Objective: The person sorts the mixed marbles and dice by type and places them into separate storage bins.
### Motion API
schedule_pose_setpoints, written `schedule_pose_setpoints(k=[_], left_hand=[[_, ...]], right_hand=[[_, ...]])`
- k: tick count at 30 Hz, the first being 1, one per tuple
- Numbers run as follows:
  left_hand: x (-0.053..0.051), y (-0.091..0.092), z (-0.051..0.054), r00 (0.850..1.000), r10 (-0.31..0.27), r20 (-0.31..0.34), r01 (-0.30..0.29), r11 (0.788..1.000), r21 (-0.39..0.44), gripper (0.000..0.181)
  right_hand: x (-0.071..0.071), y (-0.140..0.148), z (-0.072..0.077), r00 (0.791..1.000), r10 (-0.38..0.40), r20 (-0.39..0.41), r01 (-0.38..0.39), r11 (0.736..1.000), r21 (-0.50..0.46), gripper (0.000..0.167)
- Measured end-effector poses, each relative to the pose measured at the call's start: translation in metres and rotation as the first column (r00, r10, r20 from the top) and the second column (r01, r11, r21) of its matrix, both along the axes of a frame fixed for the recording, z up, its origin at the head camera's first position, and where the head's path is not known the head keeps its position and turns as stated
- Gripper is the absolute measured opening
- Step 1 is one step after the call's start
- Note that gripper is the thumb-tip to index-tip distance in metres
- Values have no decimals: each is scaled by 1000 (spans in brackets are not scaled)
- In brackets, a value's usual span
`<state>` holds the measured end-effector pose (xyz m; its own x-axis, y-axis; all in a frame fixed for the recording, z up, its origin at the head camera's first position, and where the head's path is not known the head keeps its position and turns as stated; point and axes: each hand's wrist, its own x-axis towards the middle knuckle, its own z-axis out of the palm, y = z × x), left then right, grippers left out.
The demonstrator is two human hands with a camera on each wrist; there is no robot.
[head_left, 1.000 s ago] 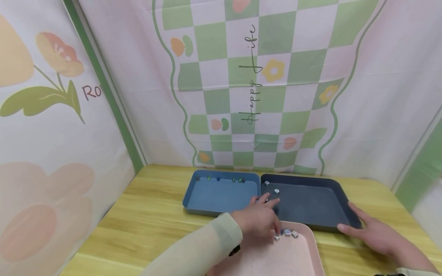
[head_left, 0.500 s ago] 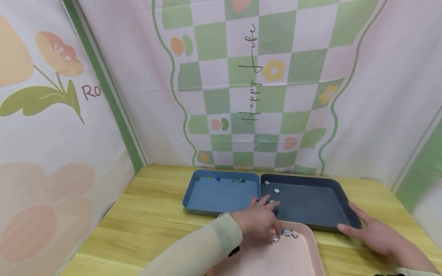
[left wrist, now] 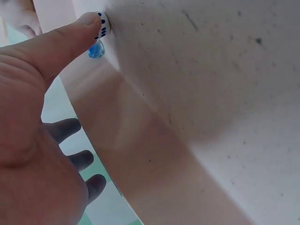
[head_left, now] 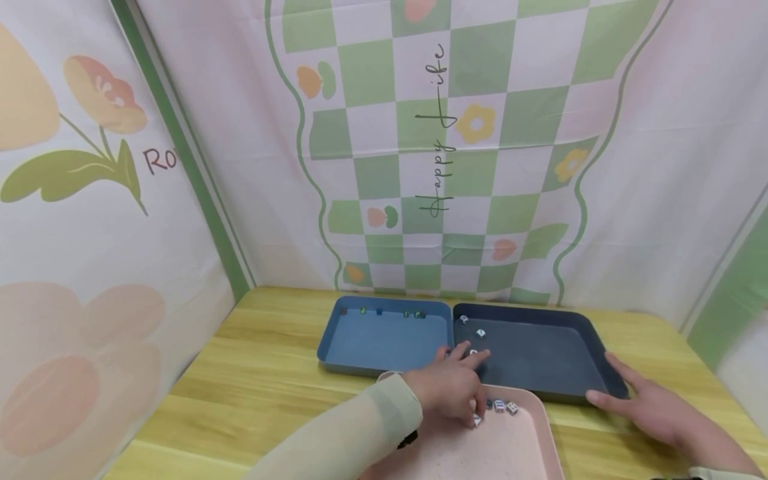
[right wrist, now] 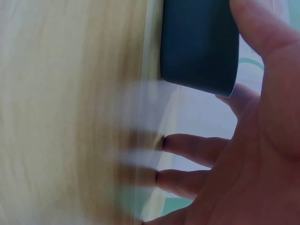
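In the head view my left hand (head_left: 451,392) reaches over the pink tray (head_left: 546,427) and pinches a white die (head_left: 477,421). The thumb lies on this blue-dotted die (left wrist: 102,26) in the left wrist view; the index finger is hidden there and the other fingers are spread. Beside it lies a small glassy blue piece (left wrist: 96,49). Two more white dice, one a die with blue marks (head_left: 499,405), lie along the tray's far wall. My right hand (head_left: 660,408) holds the dark grey tray (head_left: 540,347) at its near right corner, thumb and index finger around it.
A blue tray (head_left: 390,343) stands left of the dark tray, with several small coloured pieces along its far wall. Inside the dark tray lie white dice, one of them a die (head_left: 481,333) near its left end. A printed curtain (head_left: 414,167) hangs behind the wooden table (head_left: 270,360).
The left hand has shifted slightly, and the white die by its fingertips has moved a little toward the near left. A die in the dark tray shows more clearly. The right hand stays put.
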<state>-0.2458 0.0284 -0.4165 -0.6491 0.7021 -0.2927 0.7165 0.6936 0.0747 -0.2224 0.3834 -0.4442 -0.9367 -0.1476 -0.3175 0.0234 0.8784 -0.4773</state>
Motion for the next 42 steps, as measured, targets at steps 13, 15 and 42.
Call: schedule_pose_setpoints(k=[13, 15, 42], left_hand=[[-4, -8, 9, 998, -46, 35, 44, 998, 54, 10], [-6, -10, 13, 996, -38, 76, 30, 994, 101, 10], [-43, -9, 25, 931, 344, -121, -306, 917, 258, 5]], right_hand=[[1, -2, 1, 1000, 9, -25, -9, 1000, 1, 100], [2, -2, 0, 1000, 8, -22, -8, 1000, -1, 100], [5, 0, -3, 999, 9, -48, -9, 1000, 3, 100]])
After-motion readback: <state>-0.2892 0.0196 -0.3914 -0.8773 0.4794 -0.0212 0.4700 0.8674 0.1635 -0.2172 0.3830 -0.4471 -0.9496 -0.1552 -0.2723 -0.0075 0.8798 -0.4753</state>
